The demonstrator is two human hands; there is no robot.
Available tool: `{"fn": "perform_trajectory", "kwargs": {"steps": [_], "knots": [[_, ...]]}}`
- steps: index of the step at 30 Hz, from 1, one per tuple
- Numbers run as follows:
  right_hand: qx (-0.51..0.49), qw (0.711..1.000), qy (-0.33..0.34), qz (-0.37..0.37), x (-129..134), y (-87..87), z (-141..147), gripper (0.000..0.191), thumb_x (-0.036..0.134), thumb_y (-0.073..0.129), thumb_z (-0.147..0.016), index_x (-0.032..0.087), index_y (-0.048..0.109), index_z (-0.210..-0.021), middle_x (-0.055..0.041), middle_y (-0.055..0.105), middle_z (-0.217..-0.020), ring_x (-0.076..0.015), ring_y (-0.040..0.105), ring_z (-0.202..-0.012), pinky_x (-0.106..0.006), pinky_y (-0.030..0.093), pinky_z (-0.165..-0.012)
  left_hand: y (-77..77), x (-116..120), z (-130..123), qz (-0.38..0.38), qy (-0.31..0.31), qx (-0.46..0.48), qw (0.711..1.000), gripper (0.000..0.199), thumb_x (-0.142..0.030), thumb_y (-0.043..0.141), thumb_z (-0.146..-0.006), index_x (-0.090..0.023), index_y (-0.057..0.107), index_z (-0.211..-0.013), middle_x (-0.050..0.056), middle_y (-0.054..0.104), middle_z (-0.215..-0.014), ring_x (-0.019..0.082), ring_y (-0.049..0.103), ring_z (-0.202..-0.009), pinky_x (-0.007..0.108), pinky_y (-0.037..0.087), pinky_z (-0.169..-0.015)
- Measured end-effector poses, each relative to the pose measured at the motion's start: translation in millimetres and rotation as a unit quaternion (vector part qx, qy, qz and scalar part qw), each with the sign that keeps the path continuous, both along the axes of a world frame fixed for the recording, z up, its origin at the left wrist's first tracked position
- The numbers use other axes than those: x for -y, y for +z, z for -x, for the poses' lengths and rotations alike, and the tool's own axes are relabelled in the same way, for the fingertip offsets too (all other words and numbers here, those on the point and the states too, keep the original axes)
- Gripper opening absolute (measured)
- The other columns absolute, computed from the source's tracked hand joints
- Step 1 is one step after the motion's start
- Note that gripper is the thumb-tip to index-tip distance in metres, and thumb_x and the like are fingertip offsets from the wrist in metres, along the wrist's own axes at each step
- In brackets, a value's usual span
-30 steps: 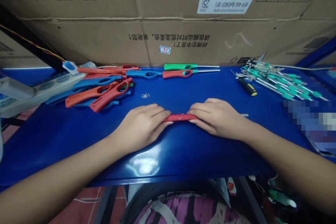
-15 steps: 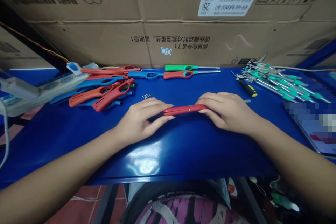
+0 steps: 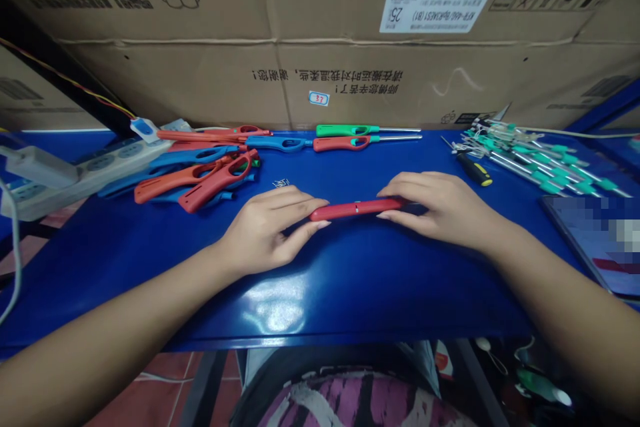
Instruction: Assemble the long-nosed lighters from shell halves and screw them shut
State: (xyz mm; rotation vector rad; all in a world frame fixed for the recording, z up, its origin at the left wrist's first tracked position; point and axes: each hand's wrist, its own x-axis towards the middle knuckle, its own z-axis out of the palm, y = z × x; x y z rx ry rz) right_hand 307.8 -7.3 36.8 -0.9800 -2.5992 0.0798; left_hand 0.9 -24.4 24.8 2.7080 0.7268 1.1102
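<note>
A red lighter handle (image 3: 356, 207) is held level above the blue table, seen edge-on. My left hand (image 3: 277, 223) pinches its left end between thumb and fingers. At the other end, my right hand (image 3: 430, 210) has its thumb and fingers closed around the casing. Behind my hands lie a finished-looking green lighter (image 3: 347, 129) and a red lighter (image 3: 340, 143), each with a metal tube. Small metal pieces (image 3: 281, 183) are on the table just beyond my left hand.
Orange, red and blue lighter casings (image 3: 215, 180) are piled at the left by a power strip (image 3: 100, 170). At the right are metal tubes with green parts (image 3: 540, 160), a screwdriver (image 3: 475, 170) and a flat screen device (image 3: 595, 240). A cardboard box (image 3: 200, 80) stands behind.
My right hand has slid slightly toward the right end of the red handle, and its fingers have spread a little. My left hand keeps its pinch.
</note>
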Motion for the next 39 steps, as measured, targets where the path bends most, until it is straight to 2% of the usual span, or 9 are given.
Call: {"fn": "perform_trajectory", "kwargs": {"steps": [4,9,12,14,17,23,27,32,39], "knots": [[-0.035,0.999,-0.007,0.035,-4,1.7,-9,0.020,0.040,0.064,-0.093,0.020,0.064,-0.095,-0.0039,0.070,-0.090,-0.0186,0.064,-0.081,-0.030,0.046,-0.075,0.3,-2,1,0.003,0.011,0.003,1.000,0.018,-0.019,0.066,-0.092,-0.013,0.071,-0.108,0.010,0.077,-0.097,0.019,0.072,-0.087,0.032,0.056,-0.086],[-0.029,0.999,-0.010,0.024,-2,-2.1,-4,0.021,0.040,0.060,-0.095,0.020,0.062,-0.089,-0.0025,0.067,-0.080,-0.0179,0.059,-0.071,-0.032,0.042,-0.072,0.5,-1,-1,0.047,0.049,0.016,0.998,0.013,-0.022,0.062,-0.095,-0.014,0.069,-0.103,0.007,0.073,-0.092,0.016,0.067,-0.081,0.028,0.054,-0.079],[-0.017,0.996,-0.024,0.080,1,-2.7,3,0.023,0.041,0.055,-0.098,0.020,0.061,-0.091,-0.0024,0.066,-0.082,-0.0183,0.059,-0.074,-0.031,0.040,-0.071,0.4,-1,0,0.073,0.102,0.001,0.992,0.028,-0.025,0.056,-0.099,-0.015,0.062,-0.124,0.004,0.069,-0.094,0.013,0.062,-0.072,0.024,0.052,-0.071],[-0.008,0.990,-0.039,0.133,3,-2.2,5,0.023,0.042,0.050,-0.100,0.021,0.060,-0.096,-0.0031,0.066,-0.088,-0.0188,0.059,-0.078,-0.031,0.039,-0.070,-0.3,-2,1,0.075,0.112,-0.030,0.990,0.041,-0.030,0.059,-0.098,-0.018,0.054,-0.137,0.005,0.067,-0.101,0.013,0.061,-0.076,0.025,0.052,-0.072],[0.002,0.981,-0.053,0.187,6,-1.4,6,0.026,0.042,0.041,-0.104,0.021,0.057,-0.099,-0.0033,0.065,-0.091,-0.0185,0.058,-0.078,-0.031,0.038,-0.069,-2.1,-4,3,0.050,0.087,-0.082,0.992,0.046,-0.039,0.065,-0.095,-0.017,0.057,-0.135,0.007,0.066,-0.104,0.017,0.062,-0.085,0.027,0.052,-0.077],[0.018,0.981,-0.009,0.194,8,0.4,9,0.042,0.042,0.026,-0.107,0.021,0.045,-0.076,-0.0009,0.056,-0.072,-0.0165,0.051,-0.067,-0.031,0.036,-0.068,-0.9,-5,3,0.022,0.024,-0.100,0.994,0.031,-0.041,0.062,-0.097,-0.013,0.068,-0.108,0.006,0.071,-0.087,0.017,0.064,-0.076,0.029,0.051,-0.075],[0.017,0.977,0.044,0.206,12,3.9,10,0.038,0.044,0.033,-0.107,0.020,0.058,-0.090,-0.0009,0.062,-0.077,-0.0156,0.056,-0.068,-0.029,0.038,-0.064,2.3,0,1,0.024,0.003,-0.123,0.992,0.031,-0.043,0.056,-0.100,-0.014,0.069,-0.099,0.005,0.070,-0.081,0.016,0.064,-0.071,0.027,0.049,-0.067],[-0.009,0.983,0.096,0.159,18,1.1,18,0.030,0.043,0.053,-0.100,0.019,0.065,-0.115,-0.0064,0.070,-0.105,-0.0182,0.065,-0.092,-0.030,0.047,-0.077,3.3,7,-2,0.039,-0.020,-0.149,0.988,0.029,-0.039,0.054,-0.101,-0.015,0.068,-0.097,0.005,0.069,-0.082,0.016,0.063,-0.071,0.027,0.047,-0.066],[-0.112,0.979,0.122,0.116,26,-10.6,29,0.020,0.026,0.053,-0.100,0.018,0.068,-0.112,-0.0062,0.074,-0.105,-0.0153,0.068,-0.093,-0.027,0.051,-0.080,2.3,12,-5,0.086,-0.032,-0.130,0.987,0.026,-0.036,0.056,-0.100,-0.013,0.068,-0.097,0.004,0.067,-0.081,0.015,0.060,-0.069,0.027,0.046,-0.065]]}}
